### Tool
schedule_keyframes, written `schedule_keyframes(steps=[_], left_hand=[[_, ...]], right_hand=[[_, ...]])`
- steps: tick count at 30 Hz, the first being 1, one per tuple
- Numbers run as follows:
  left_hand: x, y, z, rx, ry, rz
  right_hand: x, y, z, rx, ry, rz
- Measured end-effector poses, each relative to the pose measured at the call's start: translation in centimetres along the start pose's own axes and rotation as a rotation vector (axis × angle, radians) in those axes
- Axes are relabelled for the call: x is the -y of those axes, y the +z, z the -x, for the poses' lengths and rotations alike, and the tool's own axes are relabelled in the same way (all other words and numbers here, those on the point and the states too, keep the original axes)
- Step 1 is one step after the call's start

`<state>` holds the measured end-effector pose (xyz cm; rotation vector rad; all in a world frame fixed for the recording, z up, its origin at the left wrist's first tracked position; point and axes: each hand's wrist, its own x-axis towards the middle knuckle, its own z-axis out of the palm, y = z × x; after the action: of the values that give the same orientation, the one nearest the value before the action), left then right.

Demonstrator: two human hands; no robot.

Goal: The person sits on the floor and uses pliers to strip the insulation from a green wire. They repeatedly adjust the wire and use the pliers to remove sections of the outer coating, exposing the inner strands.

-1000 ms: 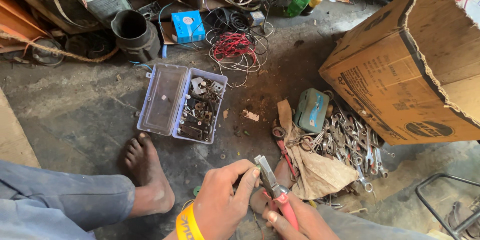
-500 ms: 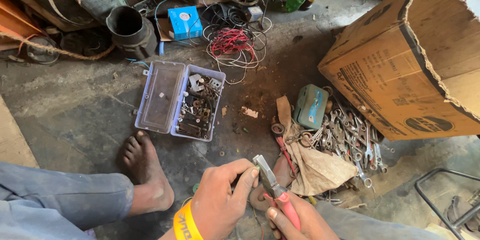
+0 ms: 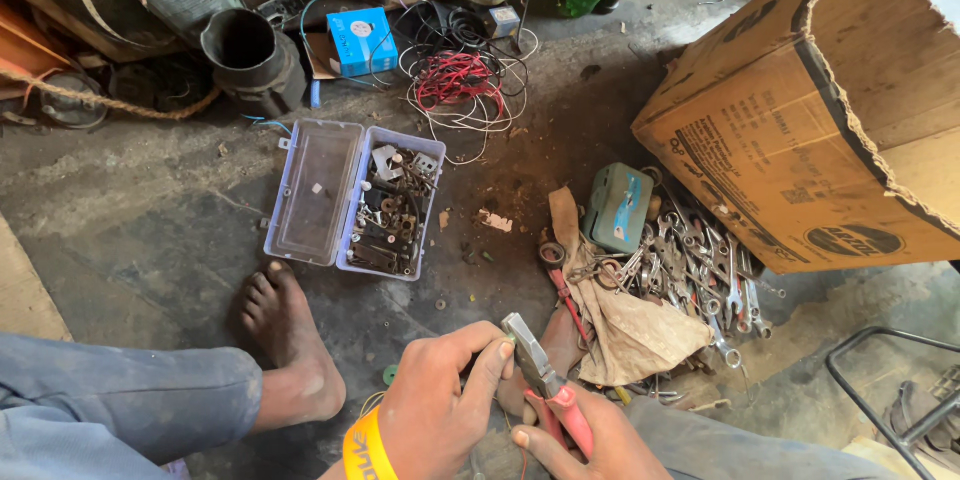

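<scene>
Grimy concrete floor, cluttered with an open parts box (image 3: 355, 200) and spanners (image 3: 700, 275). Pliers (image 3: 540, 375) sit at six o'clock, long axis running from eleven down to five. Right hand (image 3: 585, 445) is wrapped around the red handles. Left hand (image 3: 440, 410) pinches at the jaw tip, fingers together; anything held there is too small to tell.

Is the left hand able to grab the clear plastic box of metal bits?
Probably yes: the left hand has bare floor between it and the clear plastic box, though its fingers now pinch at the red-handled pliers.
</scene>
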<state>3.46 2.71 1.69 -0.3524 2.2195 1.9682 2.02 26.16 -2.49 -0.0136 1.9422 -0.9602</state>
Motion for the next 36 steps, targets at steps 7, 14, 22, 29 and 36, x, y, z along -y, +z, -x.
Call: schedule_keyframes(steps=[7, 14, 22, 29, 36], left_hand=[[0.4, -0.2, 0.1, 0.027, -0.001, 0.008], [-0.1, -0.6, -0.3, 0.202, -0.291, 0.612], [0.5, -1.2, -0.8, 0.552, -0.583, 1.253], [0.9, -1.7, 0.0, 0.679, -0.417, 1.227], [0.3, -1.8, 0.3, 0.67, -0.261, 1.219]], right_hand=[[1.8, 0.2, 0.0, 0.001, -0.085, -0.069], [5.1, -1.8, 1.5, 0.06, -0.094, -0.197], [4.5, -2.0, 1.5, -0.007, -0.137, -0.271], [2.2, -2.1, 1.4, -0.148, -0.298, 0.212], [1.6, -2.6, 1.7, -0.114, -0.276, 0.223]])
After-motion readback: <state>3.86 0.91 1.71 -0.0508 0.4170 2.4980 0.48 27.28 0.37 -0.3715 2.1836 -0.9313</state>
